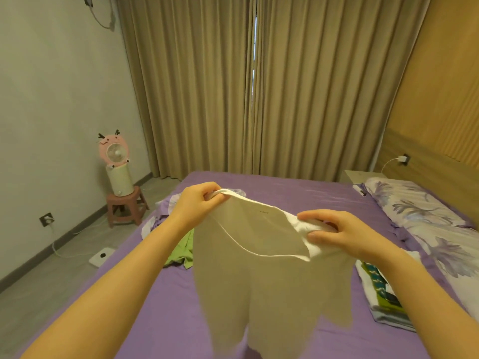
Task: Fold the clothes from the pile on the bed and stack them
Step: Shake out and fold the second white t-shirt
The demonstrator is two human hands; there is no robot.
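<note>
A pair of cream-white trousers (261, 275) hangs in the air over the purple bed (160, 317), legs dangling toward me. My left hand (199, 203) grips the waistband at its far left end. My right hand (339, 233) pinches the waistband at the right side, thumb and fingers around the bunched cloth. Behind the trousers a green garment (182, 252) lies crumpled on the bed, with more pale clothes of the pile (166, 206) partly hidden by my left arm. A stack of folded clothes (381, 288) lies on the bed at the right under my right forearm.
A floral pillow (425, 218) lies along the headboard side at the right. A pink fan on a cream cylinder (116, 164) stands on a small stool (127, 206) by the left wall. A white scale (102, 256) lies on the floor. Curtains (259, 86) hang behind the bed.
</note>
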